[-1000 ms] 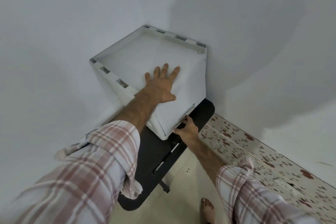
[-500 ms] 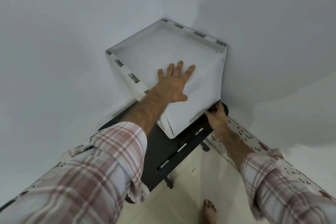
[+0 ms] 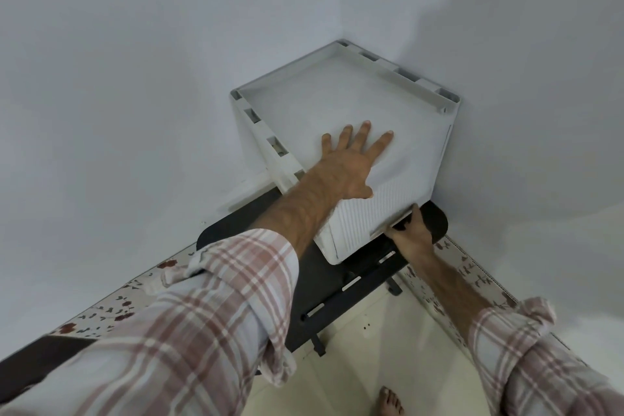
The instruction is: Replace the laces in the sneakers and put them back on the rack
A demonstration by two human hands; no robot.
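Observation:
A white plastic shoe rack cabinet [image 3: 415, 101] stands in the corner of the room, seen from above. My left hand [image 3: 351, 162] lies flat on its top with the fingers spread. My right hand [image 3: 410, 230] curls around the lower edge of the cabinet's ribbed front door [image 3: 381, 209], low at the right. No sneakers or laces are in sight; the inside of the cabinet is hidden.
A black flat board with legs [image 3: 337, 290] lies on the floor under and in front of the cabinet. White walls [image 3: 135, 78] close in on the left and right. Patterned tiles [image 3: 472, 280] edge the pale floor. My bare foot [image 3: 390, 404] shows at the bottom.
The view has shifted, so the cabinet sits further right in frame. My right hand has slid rightward along the door's lower edge. My left hand stays flat on top.

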